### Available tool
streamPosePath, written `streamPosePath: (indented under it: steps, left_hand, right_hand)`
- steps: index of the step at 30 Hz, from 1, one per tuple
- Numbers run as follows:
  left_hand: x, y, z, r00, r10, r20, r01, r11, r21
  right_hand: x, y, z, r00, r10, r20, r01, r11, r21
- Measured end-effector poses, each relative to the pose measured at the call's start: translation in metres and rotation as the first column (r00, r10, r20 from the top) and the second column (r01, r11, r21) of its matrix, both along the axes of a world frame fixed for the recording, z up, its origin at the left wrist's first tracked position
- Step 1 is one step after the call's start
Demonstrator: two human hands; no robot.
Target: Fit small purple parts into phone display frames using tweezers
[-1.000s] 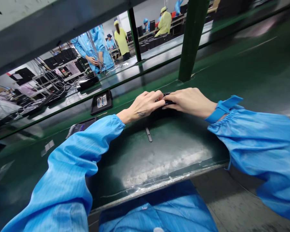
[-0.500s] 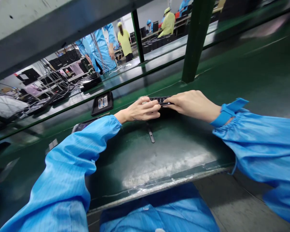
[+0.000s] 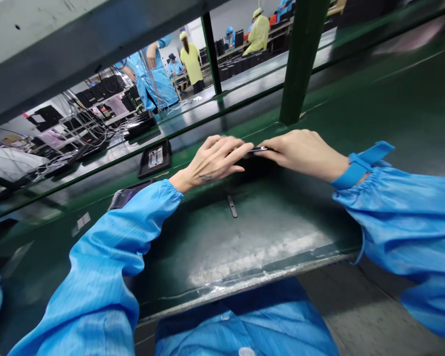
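My right hand (image 3: 300, 151) is closed, thumb and fingers pinching the edge of a thin black flat piece (image 3: 260, 149) held above the green bench. A small white mark shows on that edge; most of the piece is hidden by my hands. My left hand (image 3: 217, 160) is at its left end, fingers stretched and slightly apart, the fingertips over or against it. Whether they touch it I cannot tell. Below, a narrow dark strip-like tool (image 3: 232, 206) lies on the green bench top (image 3: 274, 222).
A black tray (image 3: 155, 158) with a metallic part lies left of my hands. Nearer are a plastic-wrapped item (image 3: 124, 198) and a small sheet of pale labels (image 3: 83, 221). A green post (image 3: 303, 64) rises behind my hands. Co-workers and cables are beyond.
My left hand has lifted and its fingers have straightened from their curl around the black piece. The piece has tilted, hiding its gridded face. My right hand has risen slightly, still holding it.
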State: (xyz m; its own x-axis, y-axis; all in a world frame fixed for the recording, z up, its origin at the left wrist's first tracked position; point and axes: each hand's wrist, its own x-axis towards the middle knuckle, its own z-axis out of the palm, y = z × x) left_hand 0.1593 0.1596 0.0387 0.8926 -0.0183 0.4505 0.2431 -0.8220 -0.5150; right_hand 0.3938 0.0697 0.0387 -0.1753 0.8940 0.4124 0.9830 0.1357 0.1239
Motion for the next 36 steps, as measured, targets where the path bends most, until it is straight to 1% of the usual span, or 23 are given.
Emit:
streamPosePath:
  steps: [1,3,8,11,13,17,21,25,28,30,33,36]
  left_hand:
    - [0.001,-0.003,0.000,1.000,-0.012,0.020,0.012,1.000,0.015]
    - [0.006,-0.007,-0.002,1.000,-0.018,0.010,0.018,1.000,0.006]
    - [0.029,0.000,-0.007,0.996,0.036,-0.079,-0.046,0.990,-0.131]
    - [0.038,0.003,-0.005,0.994,0.052,-0.093,-0.065,0.987,-0.144]
    - [0.041,0.003,-0.003,0.994,0.040,-0.102,-0.055,0.988,-0.145]
    - [0.041,0.004,-0.003,0.995,0.003,-0.101,-0.015,0.993,-0.121]
    - [0.041,0.004,-0.005,0.997,-0.022,-0.080,0.019,0.999,-0.046]
    - [0.038,0.003,-0.001,0.995,-0.044,-0.094,0.047,0.999,0.027]
    - [0.036,0.002,0.004,0.994,-0.043,-0.097,0.045,0.999,0.020]
    - [0.035,0.002,0.006,0.993,-0.051,-0.104,0.052,0.999,0.004]
    - [0.029,0.003,0.007,0.987,-0.095,-0.128,0.090,0.995,-0.044]
    - [0.016,0.004,0.006,0.978,-0.125,-0.166,0.114,0.990,-0.078]
  right_hand:
    - [-0.001,-0.001,0.002,1.000,-0.014,-0.013,0.014,1.000,-0.007]
    - [-0.001,-0.002,0.005,0.999,-0.028,-0.041,0.027,1.000,-0.012]
    - [0.001,-0.002,0.006,0.993,-0.053,-0.105,0.053,0.999,-0.003]
    - [0.002,-0.002,0.006,0.989,-0.058,-0.137,0.058,0.998,-0.004]
    - [0.003,-0.002,0.007,0.988,-0.055,-0.141,0.055,0.998,-0.001]
    - [0.004,-0.001,0.004,0.994,-0.019,-0.104,0.025,0.998,0.053]
    - [0.005,0.000,-0.001,0.997,0.053,-0.062,-0.045,0.991,0.125]
    - [0.003,-0.002,-0.002,0.998,0.022,-0.058,-0.018,0.997,0.072]
    - [0.001,-0.002,-0.002,0.998,0.005,-0.065,-0.003,0.999,0.035]
    - [0.002,-0.002,-0.002,0.998,0.018,-0.055,-0.016,0.999,0.046]
    - [0.006,0.000,-0.003,0.999,0.030,-0.027,-0.028,0.996,0.080]
    - [0.009,0.001,-0.002,1.000,-0.021,-0.006,0.021,0.997,0.069]
